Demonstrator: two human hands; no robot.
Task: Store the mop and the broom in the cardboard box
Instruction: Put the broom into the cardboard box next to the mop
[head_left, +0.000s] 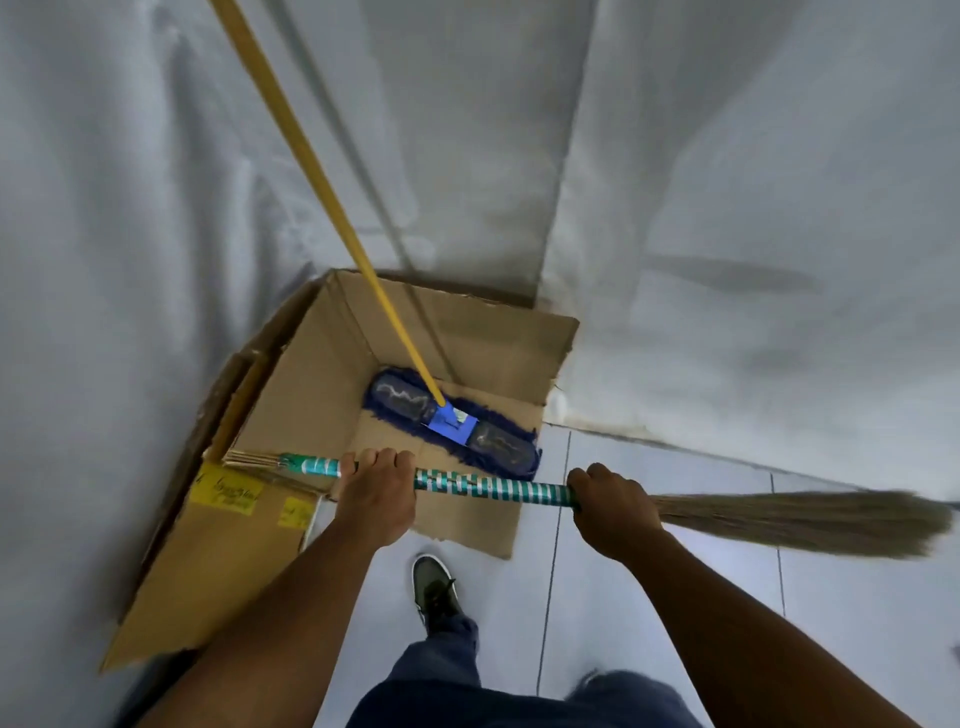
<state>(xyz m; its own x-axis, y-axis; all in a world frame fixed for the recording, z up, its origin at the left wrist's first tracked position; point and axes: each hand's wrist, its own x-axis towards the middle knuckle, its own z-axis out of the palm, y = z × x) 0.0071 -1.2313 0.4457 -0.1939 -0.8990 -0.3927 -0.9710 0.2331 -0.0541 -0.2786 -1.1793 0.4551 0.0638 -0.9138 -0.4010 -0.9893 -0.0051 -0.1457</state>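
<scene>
An open cardboard box (488, 332) stands on the floor in a corner draped with white cloth. Inside it rests the blue mop head (410, 405), and its long yellow handle (306, 150) leans up toward the top left. I hold a broom (488, 487) level over the box's near edge. Its handle is wrapped in green and white stripes, and its straw bristles (800, 522) stick out to the right. My left hand (376, 493) grips the handle near its left end. My right hand (615, 512) grips it where the bristles start.
White sheets (753, 208) cover the walls behind and beside the box. A box flap with yellow labels (226, 491) hangs down at the left. My shoe (435, 587) is on the pale tiled floor (649, 613) just in front of the box.
</scene>
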